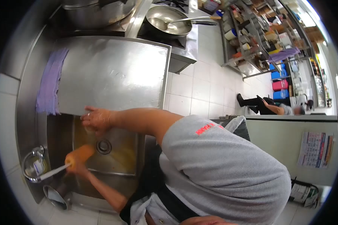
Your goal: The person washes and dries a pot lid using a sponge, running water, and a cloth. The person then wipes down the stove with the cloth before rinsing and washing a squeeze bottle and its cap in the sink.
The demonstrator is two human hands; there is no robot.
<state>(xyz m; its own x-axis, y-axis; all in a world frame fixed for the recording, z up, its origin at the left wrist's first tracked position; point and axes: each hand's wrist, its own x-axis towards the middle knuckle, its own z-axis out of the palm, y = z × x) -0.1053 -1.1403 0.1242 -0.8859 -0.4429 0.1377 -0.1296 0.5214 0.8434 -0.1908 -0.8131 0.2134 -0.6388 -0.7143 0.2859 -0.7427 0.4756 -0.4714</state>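
In the head view my left hand (78, 168) is at the tap end of a metal sink (112, 170), closed around a blurred orange thing (83, 153) whose kind I cannot make out. The pale tap spout (55, 172) reaches to this orange thing. My right hand (95, 119) is over the sink beside the edge of the steel worktop (112, 75). Its fingers are apart, with a ring on one. Near the middle of the sink floor is a round drain (103, 146), with yellowish liquid or residue around it.
A purple cloth (51, 82) lies along the worktop's wall side. A wok (168, 22) with a ladle stands on a stove; a large pot (97, 13) is nearby. A metal container (57, 197) sits beside the sink. Across the tiled floor (202, 86) are loaded shelves (251, 37) and a seated person (274, 107).
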